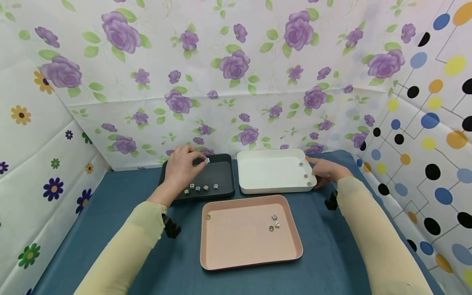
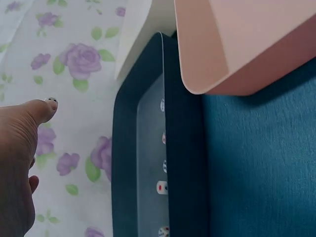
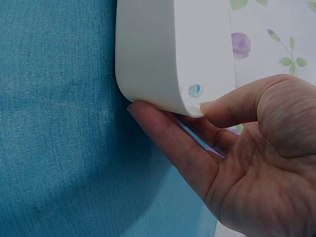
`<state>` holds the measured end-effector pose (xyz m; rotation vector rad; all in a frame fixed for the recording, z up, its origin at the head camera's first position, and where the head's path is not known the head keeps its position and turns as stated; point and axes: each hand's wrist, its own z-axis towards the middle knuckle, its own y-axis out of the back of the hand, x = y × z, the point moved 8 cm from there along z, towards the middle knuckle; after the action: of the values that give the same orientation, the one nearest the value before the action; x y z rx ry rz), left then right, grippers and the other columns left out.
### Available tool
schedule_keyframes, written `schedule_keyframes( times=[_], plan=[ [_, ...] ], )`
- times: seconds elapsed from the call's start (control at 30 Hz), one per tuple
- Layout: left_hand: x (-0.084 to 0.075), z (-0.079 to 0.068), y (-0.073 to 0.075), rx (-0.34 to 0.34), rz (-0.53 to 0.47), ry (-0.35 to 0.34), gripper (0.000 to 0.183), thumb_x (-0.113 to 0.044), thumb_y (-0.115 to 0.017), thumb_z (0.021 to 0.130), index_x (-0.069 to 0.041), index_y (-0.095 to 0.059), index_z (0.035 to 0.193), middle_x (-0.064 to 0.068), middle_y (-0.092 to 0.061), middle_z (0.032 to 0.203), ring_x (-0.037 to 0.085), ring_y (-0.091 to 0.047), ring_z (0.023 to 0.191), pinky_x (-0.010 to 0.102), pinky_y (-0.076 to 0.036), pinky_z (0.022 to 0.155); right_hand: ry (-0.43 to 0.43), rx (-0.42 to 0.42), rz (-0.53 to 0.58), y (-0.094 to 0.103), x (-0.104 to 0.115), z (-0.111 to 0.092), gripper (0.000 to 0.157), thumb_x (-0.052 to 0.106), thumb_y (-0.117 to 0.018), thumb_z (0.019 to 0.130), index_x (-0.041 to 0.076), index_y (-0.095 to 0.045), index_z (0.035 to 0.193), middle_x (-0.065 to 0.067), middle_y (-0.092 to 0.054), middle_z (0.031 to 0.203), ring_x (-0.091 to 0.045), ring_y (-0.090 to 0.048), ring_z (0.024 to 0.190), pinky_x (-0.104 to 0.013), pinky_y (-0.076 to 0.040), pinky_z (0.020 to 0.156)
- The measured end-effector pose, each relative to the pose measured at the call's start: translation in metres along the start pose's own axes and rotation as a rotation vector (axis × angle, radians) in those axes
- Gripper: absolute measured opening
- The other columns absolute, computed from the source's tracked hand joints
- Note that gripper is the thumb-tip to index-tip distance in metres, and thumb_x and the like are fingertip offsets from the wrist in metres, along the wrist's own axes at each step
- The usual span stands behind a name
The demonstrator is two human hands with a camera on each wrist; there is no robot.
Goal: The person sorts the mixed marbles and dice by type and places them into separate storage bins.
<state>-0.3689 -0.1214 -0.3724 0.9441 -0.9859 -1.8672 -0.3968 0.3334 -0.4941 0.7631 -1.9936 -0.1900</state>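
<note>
My left hand (image 1: 183, 166) pinches a white die (image 1: 207, 160) between thumb and fingertips above the black tray (image 1: 230, 180). Several dice (image 1: 205, 188) lie along that tray's near side. In the left wrist view the held die (image 2: 52, 100) shows only partly past the thumb. My right hand (image 1: 327, 169) grips the right edge of the white tray (image 1: 273, 172), thumb at the rim and fingers against the outer wall below. Inside the white tray, glass marbles (image 1: 305, 176) lie close to the held edge; one marble (image 3: 196, 90) shows near the thumb.
A pink tray (image 1: 243, 246) stands nearer to me, holding two dice (image 1: 277, 224), a marble (image 1: 271, 228) close by them and another marble (image 1: 208, 217) at its far left corner. Blue cloth (image 1: 328, 250) covers the table. Flowered sheeting (image 1: 236, 102) rises right behind the trays.
</note>
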Motion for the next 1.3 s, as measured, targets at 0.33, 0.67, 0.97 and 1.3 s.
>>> schedule_keyframes(
  times=[0.33,0.67,0.97,1.3],
  plan=[
    [0.016,-0.001,-0.019,0.097,0.035,0.07,0.018,-0.031,-0.076,0.095,-0.022,-0.078,0.11,0.004,-0.054,0.113,0.028,-0.047,0.1,0.048,-0.041,0.088,0.001,-0.002,-0.005,0.001,-0.002,0.002,0.089,-0.007,-0.041,0.096,0.024,0.007,0.165,-0.033,-0.016,0.16,-0.035,-0.066,0.098,-0.046,-0.06,0.08],
    [0.028,-0.004,-0.039,0.18,0.094,0.107,0.02,-0.034,-0.075,0.096,-0.022,-0.079,0.111,0.005,-0.054,0.107,0.026,-0.046,0.091,0.045,-0.042,0.083,0.003,0.004,-0.008,0.0,0.0,-0.001,0.088,-0.006,-0.041,0.098,0.024,0.007,0.165,-0.033,-0.013,0.161,-0.038,-0.064,0.105,-0.047,-0.059,0.081],
    [0.038,-0.012,-0.059,0.269,0.155,0.131,0.02,-0.035,-0.072,0.097,-0.022,-0.078,0.112,0.007,-0.055,0.113,0.029,-0.049,0.1,0.048,-0.044,0.087,0.0,-0.005,-0.003,0.0,-0.001,0.002,0.088,-0.006,-0.041,0.098,0.025,0.007,0.164,-0.033,-0.019,0.159,-0.038,-0.064,0.103,-0.046,-0.06,0.08],
    [0.043,-0.017,-0.069,0.281,0.167,0.132,0.02,-0.035,-0.073,0.097,-0.022,-0.078,0.112,0.007,-0.056,0.112,0.03,-0.05,0.101,0.048,-0.044,0.085,0.002,-0.001,0.001,0.0,-0.001,0.001,0.089,-0.007,-0.041,0.098,0.027,0.008,0.164,-0.032,-0.022,0.158,-0.037,-0.066,0.1,-0.047,-0.059,0.08]
  ],
)
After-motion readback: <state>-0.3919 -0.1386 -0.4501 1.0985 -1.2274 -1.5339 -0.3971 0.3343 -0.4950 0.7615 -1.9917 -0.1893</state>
